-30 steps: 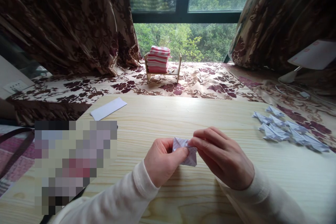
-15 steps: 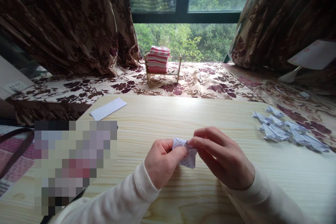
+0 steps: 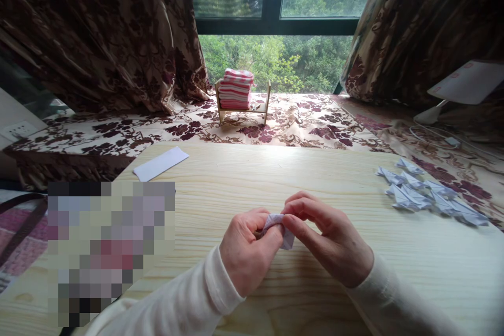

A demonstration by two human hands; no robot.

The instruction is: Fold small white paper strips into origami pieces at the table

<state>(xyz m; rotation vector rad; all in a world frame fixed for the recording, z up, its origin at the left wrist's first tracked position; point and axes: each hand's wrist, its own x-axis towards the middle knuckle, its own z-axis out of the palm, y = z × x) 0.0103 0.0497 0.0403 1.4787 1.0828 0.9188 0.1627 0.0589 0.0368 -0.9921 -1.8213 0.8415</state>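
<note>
a person's left hand [image 3: 250,252] and right hand [image 3: 333,241], both in long cream sleeves [image 3: 225,281], gripped a small folded piece of white paper [image 3: 289,241] between them, held above a pale wood-grained table [image 3: 252,176]. the left hand was clamped on the paper, thumb against its near side and fingers mostly out of sight behind; the right hand's thumb and forefinger met at its upper right edge, close beside the left thumb.

to the right, a cluster of angular folded white paper pieces [image 3: 411,198] lay near the table's far edge, well apart from the hands. a flat white paper strip [image 3: 160,164] rested near the far left corner. beyond the table, on a ledge covered in cream-and-burgundy floral fabric [image 3: 295,128], a small wooden stand [image 3: 268,98] held a stack of pink-and-white striped cloth [image 3: 236,90] before a dark-framed window [image 3: 236,26].
</note>
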